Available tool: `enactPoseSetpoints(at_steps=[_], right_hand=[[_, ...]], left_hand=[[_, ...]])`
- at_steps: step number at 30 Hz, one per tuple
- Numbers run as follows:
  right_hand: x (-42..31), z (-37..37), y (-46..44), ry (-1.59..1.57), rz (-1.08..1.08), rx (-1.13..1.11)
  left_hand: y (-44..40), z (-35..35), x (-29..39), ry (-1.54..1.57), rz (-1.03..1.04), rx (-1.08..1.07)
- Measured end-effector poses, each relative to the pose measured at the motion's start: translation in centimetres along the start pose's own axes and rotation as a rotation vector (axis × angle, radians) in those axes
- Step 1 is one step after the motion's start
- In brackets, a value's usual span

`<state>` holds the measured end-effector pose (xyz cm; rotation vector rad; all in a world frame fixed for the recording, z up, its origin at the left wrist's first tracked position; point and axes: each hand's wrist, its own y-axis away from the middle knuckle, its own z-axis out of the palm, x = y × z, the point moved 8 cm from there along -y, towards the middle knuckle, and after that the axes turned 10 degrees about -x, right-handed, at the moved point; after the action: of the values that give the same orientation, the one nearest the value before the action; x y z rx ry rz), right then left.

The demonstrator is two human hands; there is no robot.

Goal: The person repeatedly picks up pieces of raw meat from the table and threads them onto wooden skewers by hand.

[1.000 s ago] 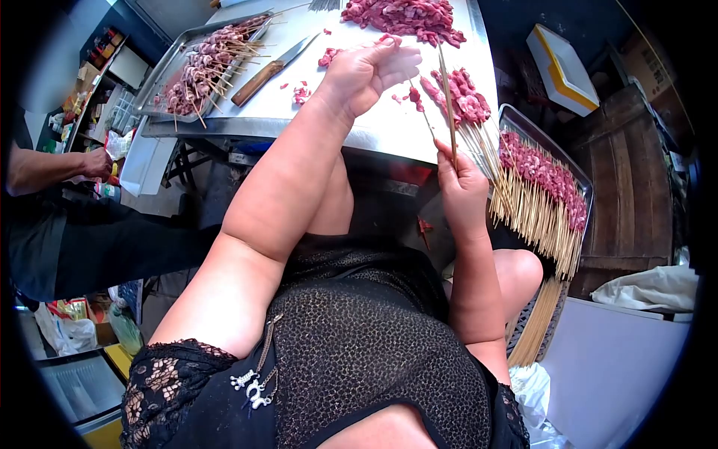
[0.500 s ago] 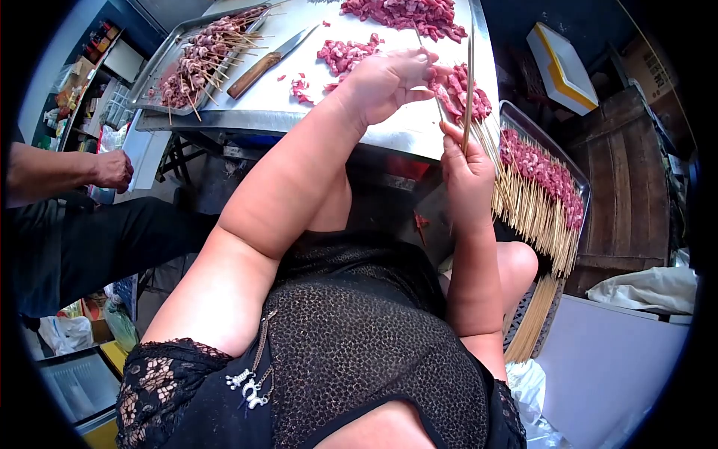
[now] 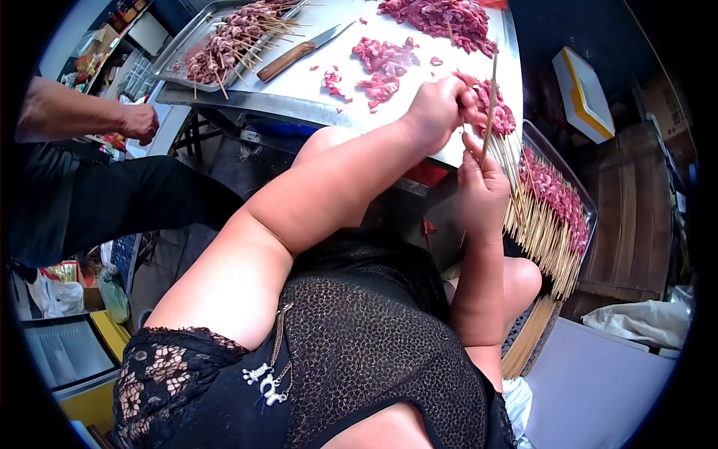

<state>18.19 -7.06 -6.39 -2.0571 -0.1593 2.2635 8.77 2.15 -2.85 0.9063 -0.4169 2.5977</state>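
Note:
My right hand [image 3: 483, 187] is closed around thin bamboo skewers [image 3: 490, 129], which point up toward the table. Just above it, my left hand [image 3: 440, 111] has its fingers curled together at the upper part of a skewer, on a piece of raw meat partly hidden by the fingers. Behind the hands, finished meat skewers [image 3: 502, 120] lie at the table's right edge, their sticks hanging over. Loose raw meat pieces [image 3: 383, 56] are spread left of my hands, and a larger meat pile [image 3: 441, 21] lies farther back.
A knife with a wooden handle [image 3: 288, 61] rests beside a metal tray [image 3: 170, 73] of skewers on the white table [image 3: 299, 97]. At right, another tray [image 3: 591, 191] holds rows of meat skewers, with bare sticks [image 3: 532, 337] below. Another person's hand [image 3: 140, 122] is at left.
The view has shifted, so the table appears farther right and lower. My left hand has gone from loosely spread fingers to fingers closed close to the skewer; my right hand keeps its grip.

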Motion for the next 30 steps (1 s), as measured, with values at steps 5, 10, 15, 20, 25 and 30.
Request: enactPoseSetpoints(at_steps=[5,10,15,20,25,30], right_hand=[[-0.4,-1.2,0.1,-0.057,-0.042,0.001],[-1.0,-1.2,0.8,-0.038,-0.045,0.004],[-0.9,-0.8,1.2,0.097,-0.053,0.036],[-1.6,-1.1,1.6,0.22,-0.072,0.066],[-1.6,-1.3,1.7,0.234,-0.099,0.087],[-1.4,-1.3,1.5,0.246,-0.103,0.08]], left_hand=[[1.0,1.1,4.6,-1.224,-0.065,-0.12],[2.4,-7.1,15.6,-2.181,-0.392,0.334],[2.1,-10.7,15.1,-2.491,-0.497,0.325],[1.3,-6.2,15.6,-2.174,-0.162,0.363],[-1.4,-5.0,14.4,-1.883,0.121,0.136],[-1.0,-1.8,11.4,-1.677,0.007,0.144]])
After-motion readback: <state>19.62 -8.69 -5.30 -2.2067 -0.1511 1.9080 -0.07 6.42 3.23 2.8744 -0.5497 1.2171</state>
